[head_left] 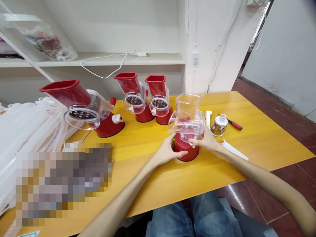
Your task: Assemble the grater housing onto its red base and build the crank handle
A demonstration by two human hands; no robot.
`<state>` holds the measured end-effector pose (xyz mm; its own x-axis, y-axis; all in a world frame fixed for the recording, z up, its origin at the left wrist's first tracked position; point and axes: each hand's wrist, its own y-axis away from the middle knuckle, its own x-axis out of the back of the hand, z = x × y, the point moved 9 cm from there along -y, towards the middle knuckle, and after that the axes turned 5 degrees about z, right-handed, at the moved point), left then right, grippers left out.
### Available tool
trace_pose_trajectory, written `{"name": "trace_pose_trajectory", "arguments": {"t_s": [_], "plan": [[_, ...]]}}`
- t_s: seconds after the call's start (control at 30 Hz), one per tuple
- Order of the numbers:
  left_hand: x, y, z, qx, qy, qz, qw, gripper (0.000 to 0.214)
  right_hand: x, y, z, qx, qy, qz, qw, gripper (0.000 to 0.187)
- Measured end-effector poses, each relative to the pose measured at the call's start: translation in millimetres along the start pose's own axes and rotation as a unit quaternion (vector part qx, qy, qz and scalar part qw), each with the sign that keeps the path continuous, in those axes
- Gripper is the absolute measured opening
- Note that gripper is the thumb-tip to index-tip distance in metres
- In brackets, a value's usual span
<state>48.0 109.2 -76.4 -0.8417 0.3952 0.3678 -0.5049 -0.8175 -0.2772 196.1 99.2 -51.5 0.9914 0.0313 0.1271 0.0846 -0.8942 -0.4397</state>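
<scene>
Drum grater (187,126) on the counter (259,138), held in both hands. The grater stands near the middle of the counter, its red base (185,150) on the surface, its clear hopper (186,107) upright, and its clear drum housing (192,126) turned toward me. My left hand (170,149) curves around the near left of the base, with the grip narrow and the thumb across the red. My right hand (203,140) closes in from the opposite side, its fingers (194,142) at the base just beneath the housing. Holding this low, from both sides, appears to give the steadiest control of the clear parts.

Beyond my hands, three assembled graters with red hoppers (133,84) stand in a row. To the right lie a gold-and-white canister (219,125), a red-handled screwdriver (234,124), and a white plastic strip (234,149). Plastic bags (24,138) are heaped at the far left.
</scene>
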Motion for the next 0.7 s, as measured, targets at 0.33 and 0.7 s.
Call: {"name": "trace_pose_trajectory", "arguments": {"t_s": [0.33,0.7], "plan": [[-11.0,5,-19,0.041,0.038,0.027,0.998,0.092,-1,4,6,-0.036,-0.007,-0.004,0.999,0.077],[-13.4,4,-10,0.042,0.059,0.022,0.997,0.084,-12,11,-12,0.008,0.143,0.031,0.989,0.096]]}}
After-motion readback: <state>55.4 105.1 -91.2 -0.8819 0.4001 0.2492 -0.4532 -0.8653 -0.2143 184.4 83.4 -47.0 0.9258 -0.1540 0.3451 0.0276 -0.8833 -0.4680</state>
